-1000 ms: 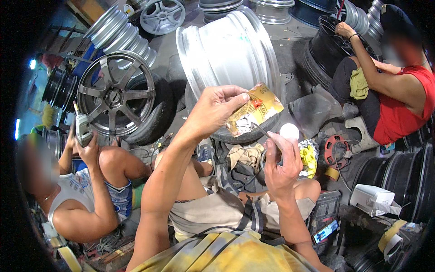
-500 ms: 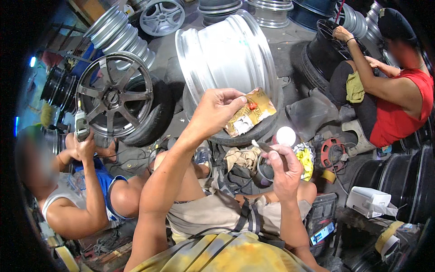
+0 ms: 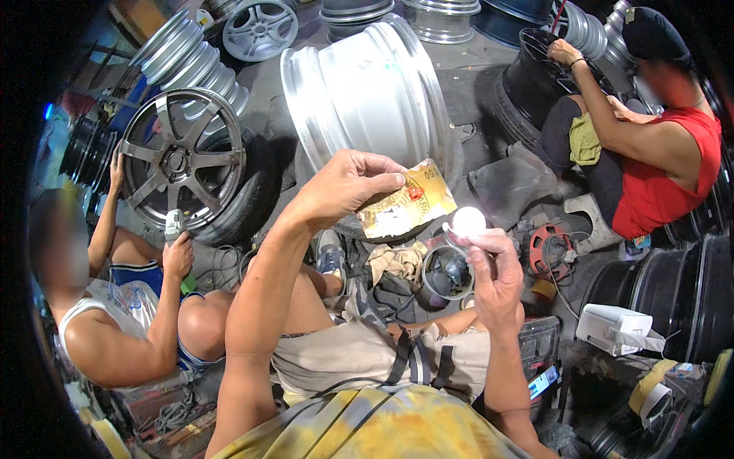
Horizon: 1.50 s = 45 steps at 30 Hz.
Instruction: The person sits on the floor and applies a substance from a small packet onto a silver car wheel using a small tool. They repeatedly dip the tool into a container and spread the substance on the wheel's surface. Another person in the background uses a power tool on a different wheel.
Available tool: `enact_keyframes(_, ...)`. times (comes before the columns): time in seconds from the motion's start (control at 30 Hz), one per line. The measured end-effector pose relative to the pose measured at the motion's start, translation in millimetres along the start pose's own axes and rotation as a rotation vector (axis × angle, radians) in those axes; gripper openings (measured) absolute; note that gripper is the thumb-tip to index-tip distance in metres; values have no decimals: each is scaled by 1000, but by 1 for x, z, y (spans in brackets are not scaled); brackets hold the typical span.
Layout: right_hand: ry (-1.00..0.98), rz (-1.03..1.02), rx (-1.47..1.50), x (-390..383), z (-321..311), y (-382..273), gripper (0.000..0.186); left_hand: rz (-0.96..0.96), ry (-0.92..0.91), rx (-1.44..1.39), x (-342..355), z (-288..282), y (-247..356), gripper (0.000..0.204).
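Note:
My left hand (image 3: 344, 187) pinches a torn piece of yellow sandpaper (image 3: 405, 214), with a glossy red blob (image 3: 415, 192) on it, in front of the big silver wheel barrel (image 3: 359, 88). My right hand (image 3: 495, 271) is closed on a small thin spatula-like tool (image 3: 466, 236), lower and to the right of the paper. Its end has pale material on it and is beside a round white lid or tub (image 3: 469, 216), partly hidden. A clear round container (image 3: 442, 287) with dark contents is just left of my right hand.
At left, a person (image 3: 115, 336) holds a power tool (image 3: 174, 223) by a spoked wheel (image 3: 199, 159). At right, another person (image 3: 657, 183) works on a black wheel (image 3: 527, 84). Rags (image 3: 390, 264), a cord reel (image 3: 539, 252), stacked rims (image 3: 650, 298) and a white box (image 3: 612, 325) surround me.
My right hand has shifted right and its tool's end has risen to beside the white lid. The person at left has lowered the power tool to the spoked wheel and reached up to its rim.

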State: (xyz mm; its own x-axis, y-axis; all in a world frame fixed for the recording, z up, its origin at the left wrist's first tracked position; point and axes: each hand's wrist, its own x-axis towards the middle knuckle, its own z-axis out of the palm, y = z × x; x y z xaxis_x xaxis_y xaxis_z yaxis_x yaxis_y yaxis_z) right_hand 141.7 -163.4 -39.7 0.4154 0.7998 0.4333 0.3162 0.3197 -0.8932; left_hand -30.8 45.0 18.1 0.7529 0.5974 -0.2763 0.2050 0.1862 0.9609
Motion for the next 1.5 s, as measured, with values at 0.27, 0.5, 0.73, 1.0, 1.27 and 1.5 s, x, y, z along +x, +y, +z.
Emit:
enact_keyframes(0.27,183,-208,-343,8,31,-5,26,20,-49,-158,-3,6,3,24)
enact_keyframes(0.5,188,-113,-352,-5,35,-4,25,22,18,-205,-2,4,-4,23)
enact_keyframes(0.73,129,-133,-399,-7,19,-10,23,71,78,-66,-7,3,1,24)
enact_keyframes(1.0,105,-103,-424,16,30,-31,24,118,83,73,-8,11,2,26)
enact_keyframes(1.27,114,-64,-357,20,42,-14,22,143,76,85,-7,14,1,24)
enact_keyframes(1.5,158,-2,-360,15,25,-15,13,163,135,126,-5,10,-2,26)
